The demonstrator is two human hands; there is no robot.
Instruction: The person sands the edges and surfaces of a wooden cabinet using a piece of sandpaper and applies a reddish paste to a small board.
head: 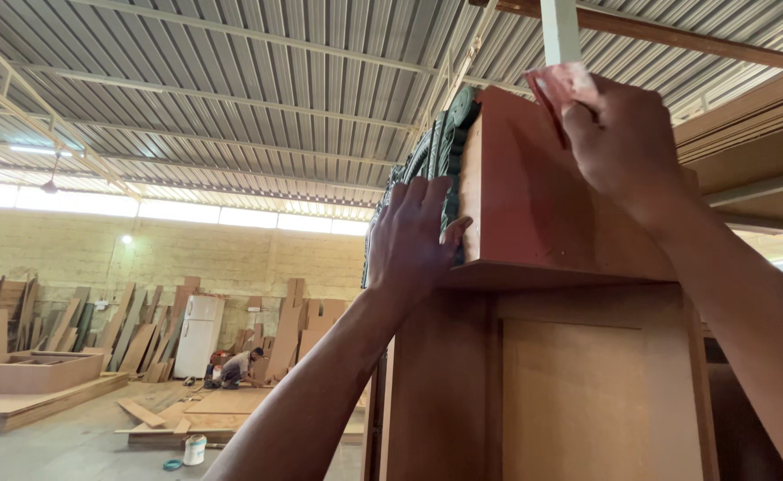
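Note:
A tall brown wooden cabinet (587, 392) rises in front of me, topped by a reddish-brown crown piece (525, 205) with a dark green carved ornament (440, 147) on its front. My left hand (414, 236) lies flat with fingers spread against the front corner of the crown, touching the carving. My right hand (623, 134) is raised at the crown's upper edge, pressing a folded piece of reddish sandpaper (559, 89) to the wood.
Boards (133, 334) lean along the far brick wall beside a white refrigerator (198, 336). A person (236, 367) crouches on the floor there among flat panels (187, 414). A small white bucket (195, 450) stands nearby. A corrugated metal roof (231, 80) spans overhead.

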